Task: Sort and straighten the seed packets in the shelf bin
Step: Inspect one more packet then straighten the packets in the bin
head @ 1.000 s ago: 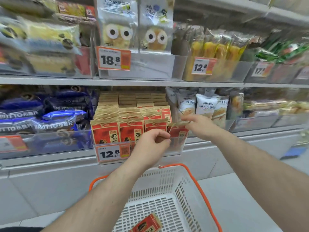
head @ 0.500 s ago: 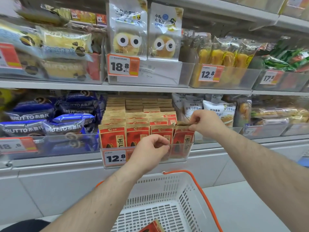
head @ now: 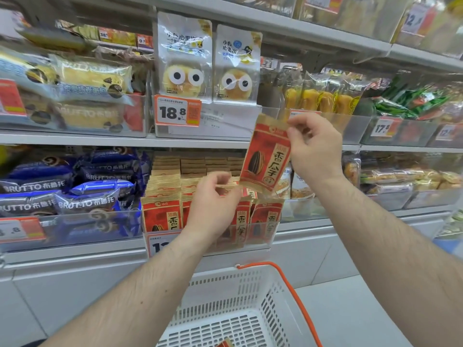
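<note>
Red-and-kraft paper marks the seed packet (head: 266, 159) that we now hold clear of the shelf bin (head: 260, 234). Half a second ago this packet stood at the front right of the bin with our right hand (head: 314, 149) pinching its top edge; now the same hand has lifted it above the stacked rows, in front of the shelf edge. We judge this as the sorting half of the task: one packet is pulled out so it can be re-seated or moved to another row.

Our right hand pinches the packet's upper right corner between thumb and fingers. Our left hand (head: 213, 199) has risen from the bin front to the packet tops in the middle rows (head: 198, 186); its fingers are curled round those tops, though we cannot tell how many it grips.

The lifted packet's printed face is toward us. Its long axis runs roughly vertical, tilted so the top leans right and the bottom swings left toward the bin. Straightening would call for the axis upright before lowering.

Below us hangs a white basket (head: 225, 309) with an orange handle.
</note>
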### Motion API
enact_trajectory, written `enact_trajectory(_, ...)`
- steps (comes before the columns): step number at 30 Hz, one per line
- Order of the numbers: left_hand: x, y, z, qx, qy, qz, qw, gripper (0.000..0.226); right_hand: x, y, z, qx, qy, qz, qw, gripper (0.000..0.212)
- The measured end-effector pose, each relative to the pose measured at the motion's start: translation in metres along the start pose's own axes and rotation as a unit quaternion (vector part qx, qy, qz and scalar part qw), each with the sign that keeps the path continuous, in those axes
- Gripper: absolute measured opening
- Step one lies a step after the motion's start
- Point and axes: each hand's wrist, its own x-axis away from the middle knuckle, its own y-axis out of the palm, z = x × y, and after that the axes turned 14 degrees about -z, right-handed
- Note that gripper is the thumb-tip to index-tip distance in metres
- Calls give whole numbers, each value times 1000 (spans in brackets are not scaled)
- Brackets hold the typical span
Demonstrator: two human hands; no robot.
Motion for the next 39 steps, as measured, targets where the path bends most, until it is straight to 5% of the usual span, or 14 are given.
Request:
enact_trajectory(5, 5, -15, 26, 107, 58, 32, 992, 13, 11, -5, -35, -105, 14, -22, 994, 21)
enact_trajectory(9, 17, -16, 20, 163, 38, -47, 985, 35, 46, 14, -39, -150, 64, -126, 979, 34)
enact_trajectory(14, 34, -9, -12, 188, -10, -52, 981, 15, 87, 47, -34, -169, 100, -159, 967, 38)
enact_trajectory(19, 45, -3, -41, 251, -72, -62, 963, 22, 126, 64, -22, -281, 232, -176, 914, 15)
enact_trajectory(23, 49, -2, -49, 311, -109, -89, 940, 34, 145, 68, -16, -296, 283, -195, 891, 33)
enact_trajectory(30, 59, -7, -51, 415, -145, -124, 890, 39, 148, 64, -23, -396, 344, -198, 828, 32)
enact_trajectory(39, 59, -11, -55, 398, -159, -98, 898, 40, 152, 66, -18, -354, 332, -256, 836, 33)
